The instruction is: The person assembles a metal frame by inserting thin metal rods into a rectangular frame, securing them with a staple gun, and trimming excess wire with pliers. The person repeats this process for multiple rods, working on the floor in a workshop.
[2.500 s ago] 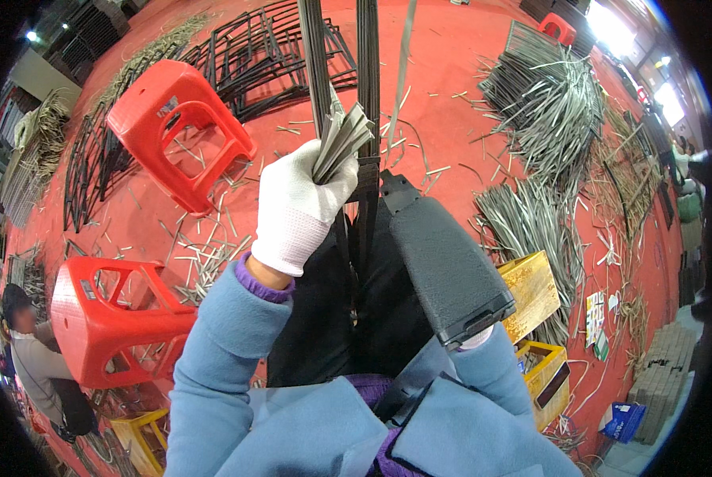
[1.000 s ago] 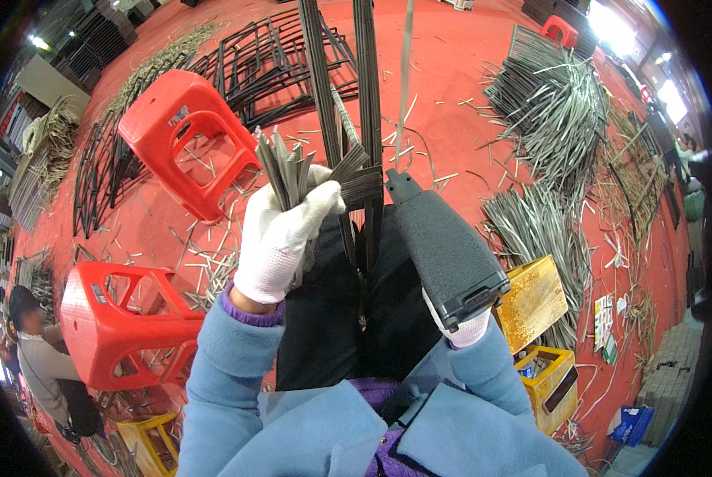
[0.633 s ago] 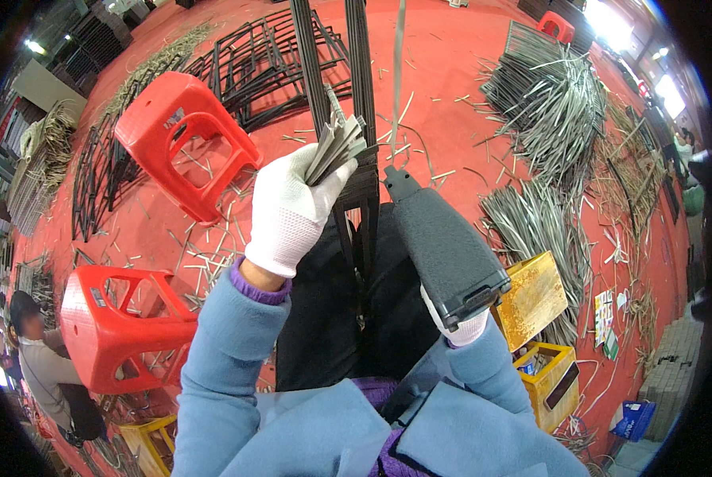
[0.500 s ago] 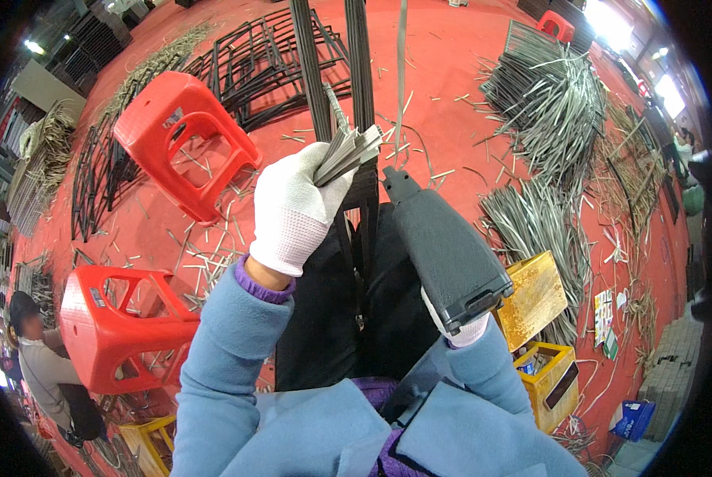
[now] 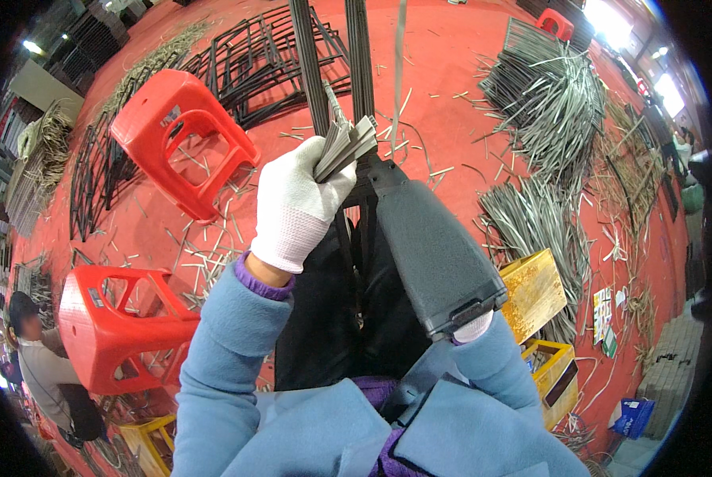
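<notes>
My left hand [image 5: 294, 208], in a white knit glove, is closed around a short bundle of flat grey strips [image 5: 345, 151], whose ends fan out past the thumb. Over my lap is a dark grey power tool [image 5: 435, 246] with a narrow nose, held by my right hand [image 5: 475, 327]. Only a bit of that white glove shows behind the tool; its fingers are hidden. The nose touches or nearly touches a dark strip-wrapped frame [image 5: 361, 63], just right of the bundle. Two upright bars of this frame run away from me between my knees.
Two red plastic stools [image 5: 169, 131] stand on the left, near a seated person [image 5: 46, 366]. Dark metal frames [image 5: 268, 63] lie ahead. Piles of grey strips [image 5: 547, 111] cover the right floor. A yellow box [image 5: 550, 381] is beside my right arm. Scraps litter the red floor [image 5: 443, 48].
The power tool has shifted left and slightly up, bringing its nose to the frame beside the strips. My left hand has stayed nearly in place with its bundle.
</notes>
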A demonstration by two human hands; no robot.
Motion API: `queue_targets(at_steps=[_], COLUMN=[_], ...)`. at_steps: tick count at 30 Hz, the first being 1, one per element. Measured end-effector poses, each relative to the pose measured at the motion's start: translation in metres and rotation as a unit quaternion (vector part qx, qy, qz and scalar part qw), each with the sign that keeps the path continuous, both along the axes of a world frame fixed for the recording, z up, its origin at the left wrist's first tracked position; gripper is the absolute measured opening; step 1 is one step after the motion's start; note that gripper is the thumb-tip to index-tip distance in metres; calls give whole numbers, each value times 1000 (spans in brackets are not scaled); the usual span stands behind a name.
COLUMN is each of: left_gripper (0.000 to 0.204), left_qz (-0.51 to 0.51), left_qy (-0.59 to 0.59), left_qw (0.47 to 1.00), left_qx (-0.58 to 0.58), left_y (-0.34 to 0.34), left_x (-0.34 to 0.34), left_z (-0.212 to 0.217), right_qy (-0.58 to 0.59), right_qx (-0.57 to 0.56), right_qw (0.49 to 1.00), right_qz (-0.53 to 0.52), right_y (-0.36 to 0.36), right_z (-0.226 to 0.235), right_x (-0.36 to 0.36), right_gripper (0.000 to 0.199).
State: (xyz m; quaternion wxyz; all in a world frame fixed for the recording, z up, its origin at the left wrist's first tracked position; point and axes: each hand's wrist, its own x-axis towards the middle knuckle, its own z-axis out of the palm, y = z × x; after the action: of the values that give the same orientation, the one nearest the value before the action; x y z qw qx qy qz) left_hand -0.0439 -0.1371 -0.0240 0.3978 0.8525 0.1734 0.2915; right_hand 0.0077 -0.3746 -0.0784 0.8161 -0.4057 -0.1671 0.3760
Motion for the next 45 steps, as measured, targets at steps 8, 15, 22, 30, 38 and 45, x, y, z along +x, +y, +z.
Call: queue_targets(at_steps=[8,15,22,30,38,45], left_gripper=[29,28,31,16,31,30], left_qz=[0,3,1,-77,-55,-189], left_qy=[1,6,25,-23,-165,70], left_qw=[1000,1000,999,976,930,873], left_qx=[4,13,21,-203,-323,-445], left_y=[1,1,4,4,-3,-24], left_x=[1,0,1,-8,-53,-90], left_z=[0,2,2,4,23,38], right_qy=[-249,-309,-416,-648,-649,-422], right_qx=[-229,-237,-216,-296,-364,-212], right_qw=[940,919,882,699,658,880], right_qz=[-34,-58,-43,-63,115,-47], right_y=[-1,-4,-7,-17,13,31], right_z=[38,26,9,6,-23,43], right_x=[-6,-7,7,-13,-60,-36], right_gripper=[62,66,63,79,88,50])
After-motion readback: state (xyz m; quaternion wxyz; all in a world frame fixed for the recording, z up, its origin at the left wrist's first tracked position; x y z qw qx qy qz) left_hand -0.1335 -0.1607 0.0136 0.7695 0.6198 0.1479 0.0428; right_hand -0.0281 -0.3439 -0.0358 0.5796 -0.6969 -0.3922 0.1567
